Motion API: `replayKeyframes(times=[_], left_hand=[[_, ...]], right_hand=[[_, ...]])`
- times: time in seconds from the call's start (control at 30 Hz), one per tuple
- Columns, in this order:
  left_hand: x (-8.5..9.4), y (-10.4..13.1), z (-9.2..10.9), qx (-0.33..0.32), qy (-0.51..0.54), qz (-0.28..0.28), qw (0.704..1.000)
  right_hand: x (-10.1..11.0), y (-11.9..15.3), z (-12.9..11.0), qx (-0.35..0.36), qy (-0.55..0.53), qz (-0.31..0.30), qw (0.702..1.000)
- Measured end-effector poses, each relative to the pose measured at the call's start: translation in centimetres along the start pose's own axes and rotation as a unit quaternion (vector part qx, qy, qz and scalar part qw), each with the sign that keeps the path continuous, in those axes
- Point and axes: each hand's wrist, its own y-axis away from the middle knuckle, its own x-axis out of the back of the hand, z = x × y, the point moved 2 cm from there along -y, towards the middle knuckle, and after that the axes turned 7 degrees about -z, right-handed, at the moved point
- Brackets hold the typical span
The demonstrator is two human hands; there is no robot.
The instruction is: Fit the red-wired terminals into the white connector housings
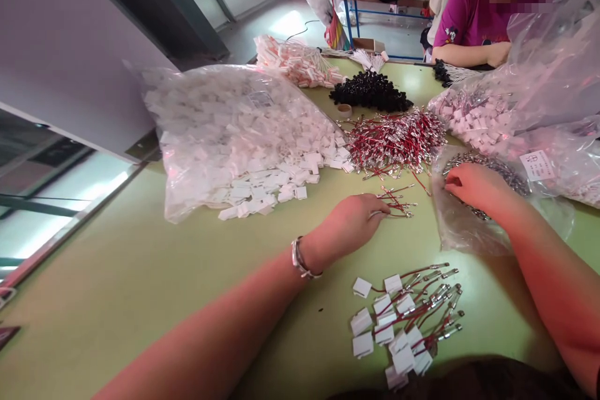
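My left hand point(354, 222) is closed on a few short red wires point(398, 206) with metal terminals, their ends fanning out to the right of the fingertips. Over an opened clear plastic bag point(452, 231) of small shiny metal parts point(504, 175), my right hand point(473, 184) has its fingers curled together. What those fingers hold, if anything, is hidden. Near my body lie several white plastic housings point(384, 332) on red wires, with shiny tube-like parts at the wires' far ends. Beyond my left hand is a heap of red wires point(396, 140).
A big clear bag point(187, 156) spills white housings point(257, 190) at the left. Farther back are black parts point(370, 90), orange-and-white pieces point(300, 65) and a tape roll point(344, 110). Plastic bags point(553, 87) crowd the right; a person in purple point(473, 19) sits across the table.
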Motion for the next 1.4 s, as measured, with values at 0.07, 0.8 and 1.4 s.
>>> replayKeyframes(times=[0.07, 0.8, 1.4], left_hand=[[-0.2, 0.2, 0.7, 0.005, -0.145, -0.006, 0.989], [-3.6, -0.5, 0.6, -0.053, -0.154, 0.012, 0.987], [-1.6, -0.1, 0.2, -0.024, 0.141, 0.029, 0.989]], right_hand=[[-0.6, -0.2, -0.1, -0.004, 0.049, -0.002, 0.999], [-0.8, 2.2, -5.7, 0.171, -0.271, 0.009, 0.947], [-3.0, 2.3, -8.0, 0.207, -0.397, 0.101, 0.888]])
